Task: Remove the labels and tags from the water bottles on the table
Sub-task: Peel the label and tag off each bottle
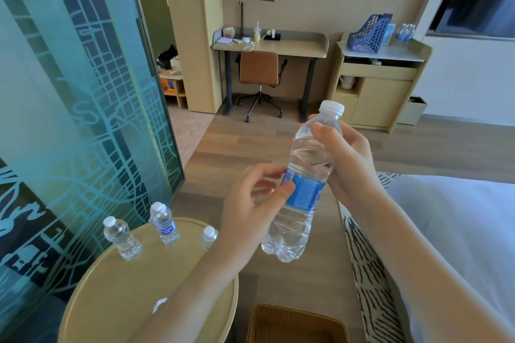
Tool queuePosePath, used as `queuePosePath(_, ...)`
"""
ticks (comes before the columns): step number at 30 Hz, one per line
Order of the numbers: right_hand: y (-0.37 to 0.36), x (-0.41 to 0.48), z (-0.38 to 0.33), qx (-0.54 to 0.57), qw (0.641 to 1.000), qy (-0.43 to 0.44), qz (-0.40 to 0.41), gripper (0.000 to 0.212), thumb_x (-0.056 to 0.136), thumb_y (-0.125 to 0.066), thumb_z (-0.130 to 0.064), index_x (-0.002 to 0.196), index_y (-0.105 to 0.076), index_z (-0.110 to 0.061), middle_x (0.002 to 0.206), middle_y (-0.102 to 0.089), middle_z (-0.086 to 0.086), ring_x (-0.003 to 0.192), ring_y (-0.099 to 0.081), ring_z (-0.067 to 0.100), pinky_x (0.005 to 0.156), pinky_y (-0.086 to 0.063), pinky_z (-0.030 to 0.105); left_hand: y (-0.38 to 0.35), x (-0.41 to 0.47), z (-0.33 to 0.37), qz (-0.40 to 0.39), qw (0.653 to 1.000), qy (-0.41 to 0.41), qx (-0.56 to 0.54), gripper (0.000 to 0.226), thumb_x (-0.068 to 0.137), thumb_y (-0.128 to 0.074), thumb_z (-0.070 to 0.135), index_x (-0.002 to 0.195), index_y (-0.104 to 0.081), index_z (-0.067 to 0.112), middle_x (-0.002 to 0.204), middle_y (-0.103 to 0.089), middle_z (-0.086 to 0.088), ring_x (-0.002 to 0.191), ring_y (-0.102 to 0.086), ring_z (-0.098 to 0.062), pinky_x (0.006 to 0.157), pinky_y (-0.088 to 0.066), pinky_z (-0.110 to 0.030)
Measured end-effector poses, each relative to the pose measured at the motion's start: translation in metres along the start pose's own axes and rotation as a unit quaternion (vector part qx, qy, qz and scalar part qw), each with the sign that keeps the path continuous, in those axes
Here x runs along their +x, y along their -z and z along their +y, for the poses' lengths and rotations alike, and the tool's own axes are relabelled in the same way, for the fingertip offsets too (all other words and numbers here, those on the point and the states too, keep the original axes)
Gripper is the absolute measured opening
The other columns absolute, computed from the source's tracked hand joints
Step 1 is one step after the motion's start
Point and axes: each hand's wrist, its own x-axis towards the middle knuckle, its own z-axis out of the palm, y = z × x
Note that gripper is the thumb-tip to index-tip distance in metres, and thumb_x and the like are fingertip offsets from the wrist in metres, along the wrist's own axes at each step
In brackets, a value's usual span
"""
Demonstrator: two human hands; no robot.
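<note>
The right grip (344,160) is clenched around the shoulder of a clear plastic water bottle (308,160), thumb in front and fingers wrapped behind, just below the white cap (331,107). The bottle is held in the air at centre frame, tilted with the cap toward the upper right and the base toward the lower left. The left grip (250,203) has its fingers curled, and its thumb and forefinger pinch the left edge of the blue label (305,193) that wraps the middle of the bottle.

At lower left stands a round beige surface (125,287). On it, upright, are an unlabelled bottle (121,238) and, just to its right, a labelled bottle (166,225) with another one close behind it. A further bottle top (209,234) shows at the surface's right edge, partly hidden by the left forearm. A wicker basket (295,326) sits at bottom centre. A bed (459,217) occupies the right of the frame, and a patterned glass partition (69,92) fills the left.
</note>
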Motion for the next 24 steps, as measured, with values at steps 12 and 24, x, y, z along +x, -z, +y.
queuePosePath(12,-0.006,-0.002,0.015,-0.034,0.997,0.019,0.059,0.014,0.079,-0.075,-0.022,0.090,-0.074,-0.013,0.079,-0.072,0.004,0.073,-0.071,0.018,0.064,-0.056,0.028,-0.003,-0.006,-0.001,0.104,0.987,-0.065,0.101,0.013,0.083,-0.077,0.007,0.089,-0.079,0.019,0.082,-0.074,0.010,0.079,-0.070,-0.011,0.074,-0.057,-0.034)
queuePosePath(24,-0.012,-0.006,0.023,-0.045,0.996,0.015,0.074,0.017,0.080,-0.075,-0.019,0.094,-0.073,-0.009,0.081,-0.071,0.005,0.074,-0.070,0.019,0.065,-0.058,0.030,-0.003,-0.007,-0.006,0.048,0.996,0.049,0.054,0.010,0.091,-0.065,0.011,0.087,-0.071,0.018,0.081,-0.072,0.001,0.076,-0.065,-0.016,0.070,-0.052,-0.028)
